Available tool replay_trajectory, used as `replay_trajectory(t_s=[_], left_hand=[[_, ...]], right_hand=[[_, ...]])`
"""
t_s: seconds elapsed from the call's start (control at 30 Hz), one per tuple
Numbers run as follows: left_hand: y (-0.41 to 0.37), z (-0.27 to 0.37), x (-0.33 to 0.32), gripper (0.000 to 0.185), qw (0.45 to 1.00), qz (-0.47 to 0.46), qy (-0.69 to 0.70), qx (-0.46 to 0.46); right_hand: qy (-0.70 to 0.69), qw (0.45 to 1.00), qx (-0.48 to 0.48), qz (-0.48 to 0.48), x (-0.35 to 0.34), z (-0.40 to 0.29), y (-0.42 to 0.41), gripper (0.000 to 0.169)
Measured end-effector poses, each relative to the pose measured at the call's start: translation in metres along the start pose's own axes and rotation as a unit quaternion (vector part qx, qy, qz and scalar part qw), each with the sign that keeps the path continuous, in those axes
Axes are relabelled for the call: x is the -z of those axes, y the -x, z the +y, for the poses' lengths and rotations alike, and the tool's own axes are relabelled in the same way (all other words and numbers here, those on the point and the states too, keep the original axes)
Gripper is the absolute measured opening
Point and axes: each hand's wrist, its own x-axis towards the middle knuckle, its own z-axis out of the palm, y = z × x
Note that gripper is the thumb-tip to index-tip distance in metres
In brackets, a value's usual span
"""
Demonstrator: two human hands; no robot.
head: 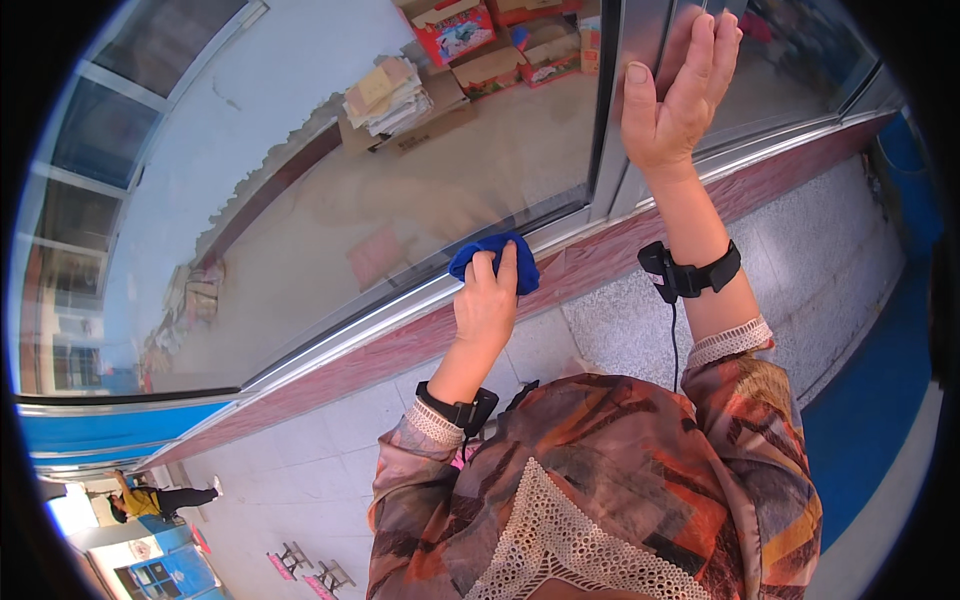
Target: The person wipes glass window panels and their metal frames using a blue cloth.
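Observation:
My left hand (pixel 487 300) presses a folded blue cloth (pixel 530 271) against the lower metal frame (pixel 431 291) of a large glass pane (pixel 480 172). Its fingers lie bent over the cloth, and part of the cloth is hidden beneath them. Higher up on the right, my right hand (pixel 675 105) rests against the upright metal frame (pixel 626 161) between two panes. That hand holds nothing, with the thumb spread away from the fingers. A black strap with a small device is on each wrist.
Behind the glass are a stack of papers (pixel 390 97) and several cardboard boxes (pixel 457 34). A reddish stone ledge (pixel 375 352) runs under the frame. Small folding stools (pixel 330 577) stand on the tiled floor (pixel 315 480). Farther off, a person in yellow (pixel 142 501) stands by the wall.

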Motion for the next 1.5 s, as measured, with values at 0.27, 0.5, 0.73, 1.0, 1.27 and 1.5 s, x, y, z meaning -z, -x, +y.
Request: replay_trajectory(t_s=[0.27,0.5,0.73,1.0,1.27,1.5], left_hand=[[-0.048,0.054,-0.042,0.050,0.994,0.032,0.041,-0.096],[-0.043,0.043,-0.047,0.043,0.988,0.036,0.006,-0.151],[0.040,-0.039,-0.011,0.042,0.999,0.018,-0.042,-0.020],[0.177,-0.191,0.054,0.058,0.924,0.219,-0.084,0.301],[0.283,-0.386,0.162,0.064,0.751,0.435,0.094,0.488],[0.206,-0.356,0.157,0.046,0.618,0.546,0.296,0.483]], right_hand=[[-0.092,0.996,0.005,0.009,-0.004,-0.004,0.004,0.070],[-0.106,0.994,-0.010,0.009,-0.004,0.004,0.008,0.068],[-0.153,0.987,-0.038,0.007,-0.005,0.006,0.016,0.067],[-0.094,0.995,-0.025,-0.031,0.005,0.006,0.014,0.064],[-0.049,0.999,0.006,-0.011,0.000,-0.006,0.003,0.062],[-0.032,0.999,-0.005,-0.016,0.001,-0.011,-0.001,0.060]])
